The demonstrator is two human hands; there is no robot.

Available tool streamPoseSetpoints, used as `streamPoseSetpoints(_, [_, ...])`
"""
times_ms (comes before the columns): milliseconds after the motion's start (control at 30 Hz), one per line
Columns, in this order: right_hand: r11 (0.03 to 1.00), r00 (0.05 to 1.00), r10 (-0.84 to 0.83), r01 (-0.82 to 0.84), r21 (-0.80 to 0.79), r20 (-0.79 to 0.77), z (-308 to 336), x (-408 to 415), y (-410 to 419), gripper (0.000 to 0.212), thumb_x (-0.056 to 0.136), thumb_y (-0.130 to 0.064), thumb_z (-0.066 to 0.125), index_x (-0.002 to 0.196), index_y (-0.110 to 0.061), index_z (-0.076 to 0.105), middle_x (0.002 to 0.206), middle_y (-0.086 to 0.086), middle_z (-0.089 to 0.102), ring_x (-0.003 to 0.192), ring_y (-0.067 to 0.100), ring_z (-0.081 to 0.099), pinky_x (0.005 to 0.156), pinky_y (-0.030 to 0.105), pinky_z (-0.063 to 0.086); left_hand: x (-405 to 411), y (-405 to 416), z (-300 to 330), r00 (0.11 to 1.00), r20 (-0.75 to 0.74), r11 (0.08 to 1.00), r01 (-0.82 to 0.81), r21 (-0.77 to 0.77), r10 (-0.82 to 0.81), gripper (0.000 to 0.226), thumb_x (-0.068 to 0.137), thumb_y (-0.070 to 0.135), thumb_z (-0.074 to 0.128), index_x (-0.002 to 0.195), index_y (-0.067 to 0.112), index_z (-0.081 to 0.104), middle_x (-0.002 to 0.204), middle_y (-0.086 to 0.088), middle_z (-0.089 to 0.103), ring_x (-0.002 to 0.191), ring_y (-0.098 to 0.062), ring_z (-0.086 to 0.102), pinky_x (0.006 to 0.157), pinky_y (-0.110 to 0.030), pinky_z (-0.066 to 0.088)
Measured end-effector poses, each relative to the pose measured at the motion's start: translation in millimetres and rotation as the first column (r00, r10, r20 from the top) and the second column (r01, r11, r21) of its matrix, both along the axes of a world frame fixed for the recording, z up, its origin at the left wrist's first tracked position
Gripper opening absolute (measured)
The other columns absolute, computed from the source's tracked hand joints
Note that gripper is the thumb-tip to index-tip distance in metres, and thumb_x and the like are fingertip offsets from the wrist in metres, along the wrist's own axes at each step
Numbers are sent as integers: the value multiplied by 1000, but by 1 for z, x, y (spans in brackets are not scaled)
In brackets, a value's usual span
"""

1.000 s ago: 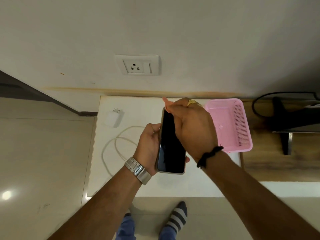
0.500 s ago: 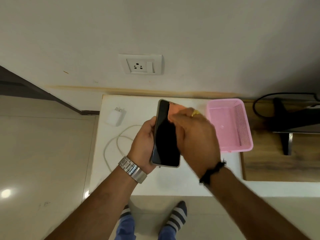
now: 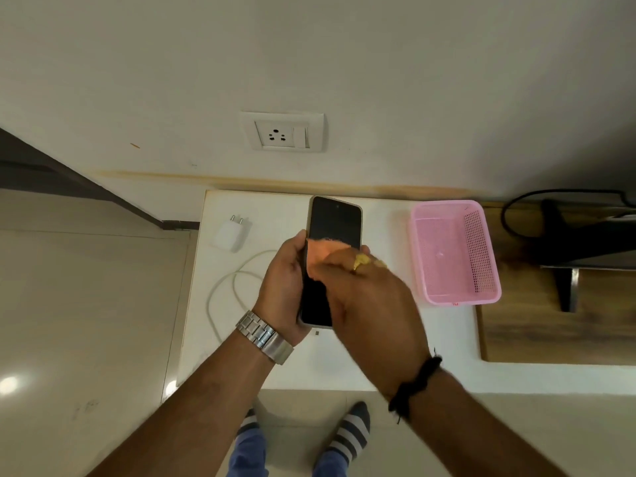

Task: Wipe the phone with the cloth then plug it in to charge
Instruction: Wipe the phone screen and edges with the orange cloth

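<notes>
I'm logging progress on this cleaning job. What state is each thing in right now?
phone: screen dark, unplugged, held by left hand
cloth: pressed on the screen by right hand
charger: lying unplugged on the table
wall socket: nothing plugged in
pink basket: empty

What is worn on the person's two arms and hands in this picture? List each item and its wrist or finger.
Both forearms are bare, no sleeves showing. The left wrist carries a silver metal link watch band. The right wrist has a black cord bracelet with a loose end. A finger of the right hand wears a gold ring.
</notes>
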State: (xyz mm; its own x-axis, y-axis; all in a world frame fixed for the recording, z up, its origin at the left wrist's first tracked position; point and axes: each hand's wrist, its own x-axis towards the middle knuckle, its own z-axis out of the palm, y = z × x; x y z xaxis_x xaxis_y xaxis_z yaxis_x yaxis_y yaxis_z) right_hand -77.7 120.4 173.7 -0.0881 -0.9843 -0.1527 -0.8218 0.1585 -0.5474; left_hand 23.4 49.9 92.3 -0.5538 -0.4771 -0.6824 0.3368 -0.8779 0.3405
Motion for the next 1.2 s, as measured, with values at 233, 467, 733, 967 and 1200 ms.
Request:
streamPoseSetpoints(233, [994, 983, -103, 94, -62, -153, 0, -20, -32, 24, 91, -16, 54, 106, -17, 72, 102, 3, 69, 90, 21, 62, 83, 34, 54, -1, 3, -1, 998, -68, 1000, 0, -18, -1, 46, 96, 47, 49, 95, 17, 84, 97, -9, 81, 84, -26, 78, 68, -37, 63])
streamPoseSetpoints(467, [995, 999, -16, 11, -94, -52, 5, -5, -12, 21, 91, -17, 58, 105, -16, 73, 101, 5, 72, 87, 22, 67, 80, 32, 59, -2, 5, 6, 999, -41, 999, 9, 33, -8, 53, 97, 53, 47, 114, 14, 78, 120, -15, 75, 105, -31, 73, 85, -39, 60])
streamPoseSetpoints(733, [987, 967, -138, 152, -51, 216, 7, 13, 7, 8, 94, -14, 66, 97, -15, 73, 91, 4, 72, 81, 17, 67, 75, 35, 58, -2, -1, 19, 998, -66, 999, -9, 53, 13, 54, 85, 55, 61, 110, 11, 81, 107, -13, 74, 93, -28, 72, 83, -39, 59])
streamPoseSetpoints(967, [914, 929, -305, 347, -209, 208, 4, -12, -35, 15, 95, -15, 64, 100, -23, 76, 95, -8, 73, 89, 9, 66, 83, 32, 55, -11, 12, 23, 999, -51, 1000, -7, 9, 8, 39, 95, 50, 57, 102, 19, 79, 97, -6, 71, 89, -24, 68, 76, -37, 54])
streamPoseSetpoints(1200, [934, 937, -253, 302, -192, 242, 5, 2, -18, 11, 97, -23, 65, 100, -25, 75, 92, -9, 72, 84, 4, 66, 78, 27, 57, -8, 5, 27, 997, -74, 1000, -11, 12, 11, 48, 95, 50, 59, 121, 11, 72, 102, -10, 75, 91, -25, 74, 76, -34, 61])
